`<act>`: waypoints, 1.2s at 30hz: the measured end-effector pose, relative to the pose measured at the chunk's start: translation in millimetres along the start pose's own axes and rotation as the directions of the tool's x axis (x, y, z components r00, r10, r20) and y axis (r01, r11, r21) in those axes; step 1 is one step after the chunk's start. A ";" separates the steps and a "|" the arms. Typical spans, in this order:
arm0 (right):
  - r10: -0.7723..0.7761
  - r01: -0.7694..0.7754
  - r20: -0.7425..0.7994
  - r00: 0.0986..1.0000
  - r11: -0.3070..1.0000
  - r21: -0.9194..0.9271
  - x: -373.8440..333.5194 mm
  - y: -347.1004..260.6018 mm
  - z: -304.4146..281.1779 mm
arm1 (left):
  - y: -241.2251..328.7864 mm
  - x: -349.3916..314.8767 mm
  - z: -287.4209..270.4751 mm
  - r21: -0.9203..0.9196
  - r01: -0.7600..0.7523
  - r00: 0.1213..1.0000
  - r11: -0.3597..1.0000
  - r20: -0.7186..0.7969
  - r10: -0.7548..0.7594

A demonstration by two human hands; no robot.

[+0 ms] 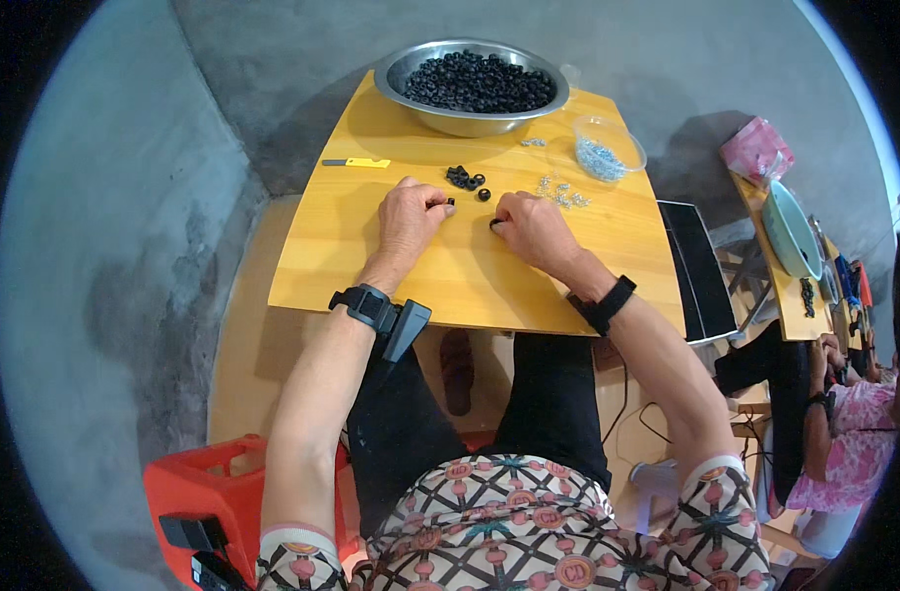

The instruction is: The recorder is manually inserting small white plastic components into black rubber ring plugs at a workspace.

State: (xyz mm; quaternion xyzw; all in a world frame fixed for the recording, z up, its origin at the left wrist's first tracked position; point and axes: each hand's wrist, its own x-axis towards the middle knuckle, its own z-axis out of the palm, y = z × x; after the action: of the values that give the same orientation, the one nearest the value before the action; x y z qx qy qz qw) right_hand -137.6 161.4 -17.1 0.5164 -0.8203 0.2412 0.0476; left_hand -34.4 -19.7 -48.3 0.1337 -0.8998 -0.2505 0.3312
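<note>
Both of my hands are over the yellow wooden table, fingers pinched. My left hand grips a small black part between thumb and fingertips. Just across from it, my right hand pinches another small black part, mostly covered by the fingers. Between and beyond the hands lies a loose pile of black round parts, with a single black ring-like part nearer to me. Small silvery metal pieces are scattered beyond my right hand.
A metal basin heaped with black parts stands at the table's far edge. To its right is a clear plastic tub of silvery pieces. A yellow-handled utility knife lies at left. Another person sits by a second table at right.
</note>
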 end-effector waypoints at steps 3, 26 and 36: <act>0.001 0.000 -0.012 1.000 0.999 0.054 -11.9 -2.3 -1.1 | 1.9 -3.2 -0.3 0.033 0.002 1.000 0.999 -0.007 -0.002; 0.097 -0.092 0.059 0.994 0.993 -0.078 -27.1 -23.9 6.9 | 7.7 -17.8 -2.8 -0.091 0.007 0.994 0.996 -0.107 -0.017; 0.127 -0.128 0.049 0.991 0.991 0.025 -34.0 -29.9 -1.0 | 41.3 -51.7 -17.7 -0.311 0.124 0.991 0.942 -0.007 -0.133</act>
State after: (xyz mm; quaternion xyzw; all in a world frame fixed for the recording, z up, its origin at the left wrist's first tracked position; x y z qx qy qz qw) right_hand -96.0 179.4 -17.0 0.4692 -0.8490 0.2430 0.0053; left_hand 12.8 29.6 -41.8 0.1419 -0.8340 -0.4077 0.3437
